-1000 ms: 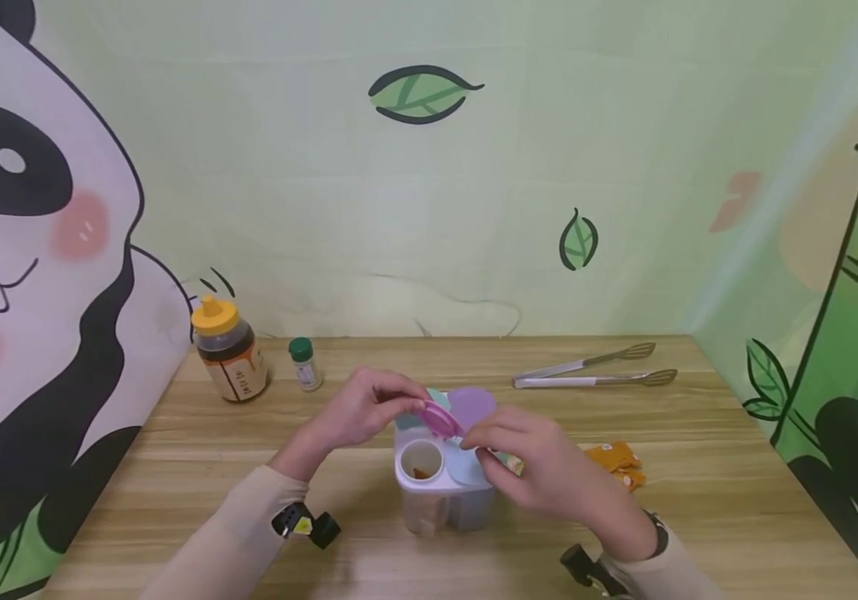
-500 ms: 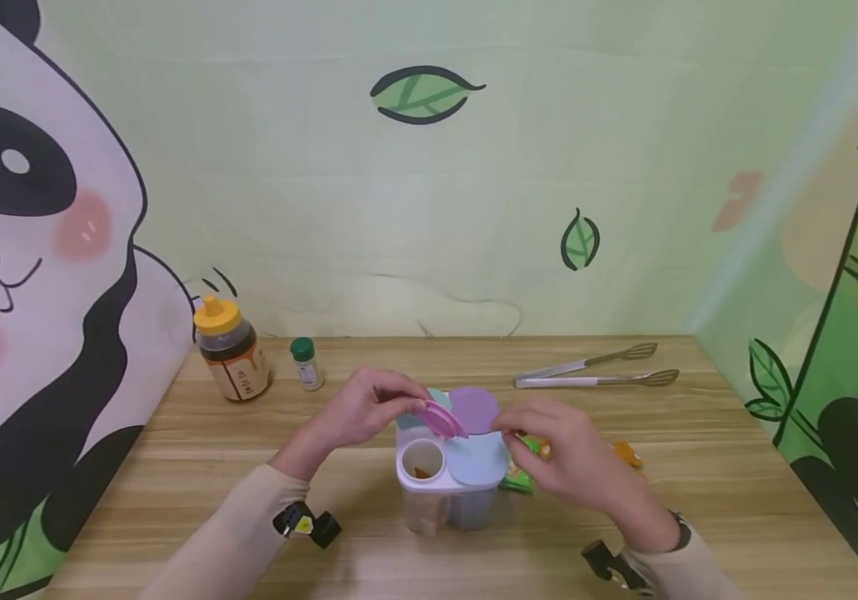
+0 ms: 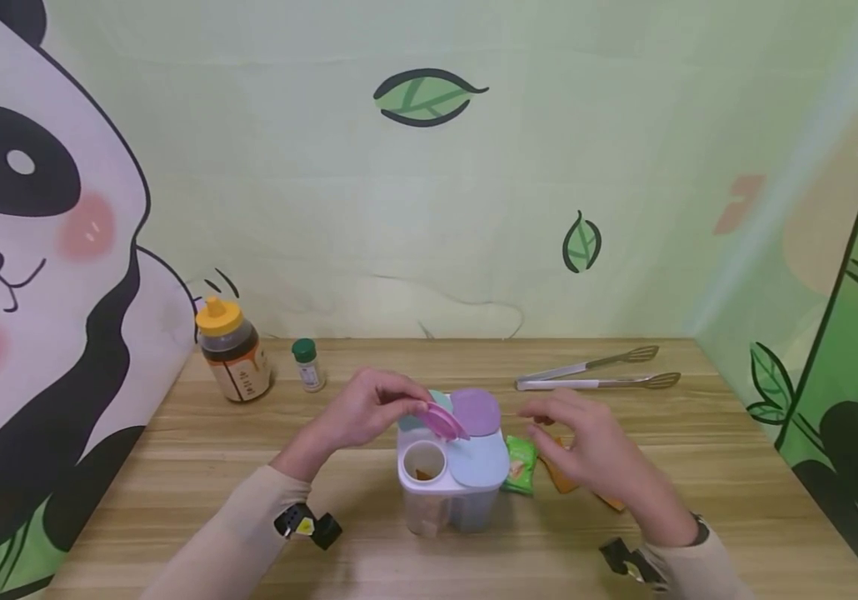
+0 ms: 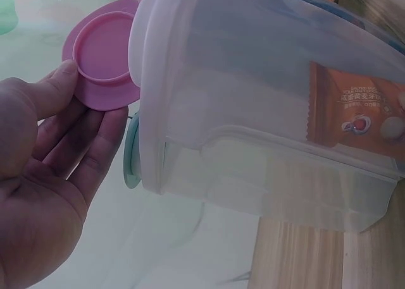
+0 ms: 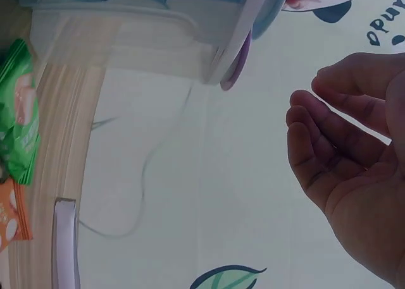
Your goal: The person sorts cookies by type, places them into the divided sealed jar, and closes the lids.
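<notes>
My left hand (image 3: 369,408) pinches a round pink lid (image 3: 444,422) between thumb and fingers, tilted over a clear storage box (image 3: 420,510) with a white top. In the left wrist view, the lid's raised inner ring (image 4: 104,47) faces the camera. The box's front-left round opening (image 3: 425,462) is uncovered, with something orange-brown inside. A light blue lid (image 3: 478,461), a purple lid (image 3: 476,412) and a partly hidden teal lid (image 3: 412,422) cover the other sections. Through the wall shows an orange snack packet (image 4: 361,109). Right of the box, my right hand (image 3: 586,433) holds nothing, its fingers loosely bent.
A green snack packet (image 3: 521,465) and orange packets (image 3: 558,476) lie right of the box, partly beneath the right hand. Tongs (image 3: 586,375) lie at the back right. A yellow-capped bottle (image 3: 236,358) and a small green-capped shaker (image 3: 308,367) stand at the back left.
My right hand has moved right, away from the box and its lids, uncovering the light blue lid and the green packet. The left hand keeps the pink lid in nearly the same place.
</notes>
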### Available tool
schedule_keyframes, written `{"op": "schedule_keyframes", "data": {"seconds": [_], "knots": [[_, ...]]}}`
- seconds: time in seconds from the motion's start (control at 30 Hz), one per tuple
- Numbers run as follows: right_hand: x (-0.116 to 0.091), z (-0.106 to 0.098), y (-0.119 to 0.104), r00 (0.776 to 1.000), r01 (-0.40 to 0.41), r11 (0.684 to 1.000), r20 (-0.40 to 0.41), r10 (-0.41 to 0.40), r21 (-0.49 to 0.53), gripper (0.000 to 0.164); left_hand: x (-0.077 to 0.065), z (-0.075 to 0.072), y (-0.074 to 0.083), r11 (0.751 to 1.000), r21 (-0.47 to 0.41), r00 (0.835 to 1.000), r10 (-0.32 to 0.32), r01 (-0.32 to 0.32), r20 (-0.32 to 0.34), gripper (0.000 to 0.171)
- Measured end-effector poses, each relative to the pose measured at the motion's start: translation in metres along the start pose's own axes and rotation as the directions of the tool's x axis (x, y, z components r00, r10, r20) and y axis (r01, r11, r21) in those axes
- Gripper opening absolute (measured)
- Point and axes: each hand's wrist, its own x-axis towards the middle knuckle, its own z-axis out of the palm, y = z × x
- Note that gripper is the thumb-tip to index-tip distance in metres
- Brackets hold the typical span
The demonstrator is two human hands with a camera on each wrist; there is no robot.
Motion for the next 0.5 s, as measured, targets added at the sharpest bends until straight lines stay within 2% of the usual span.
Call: {"op": "schedule_keyframes", "data": {"seconds": [0.5], "knots": [[-0.014,-0.003,0.019,0.993,-0.112,0.992,0.021,0.113,-0.062,0.023,0.0,0.0,0.002,1.0,-0.003,1.0,-0.015,0.015,-0.003,0.012]]}}
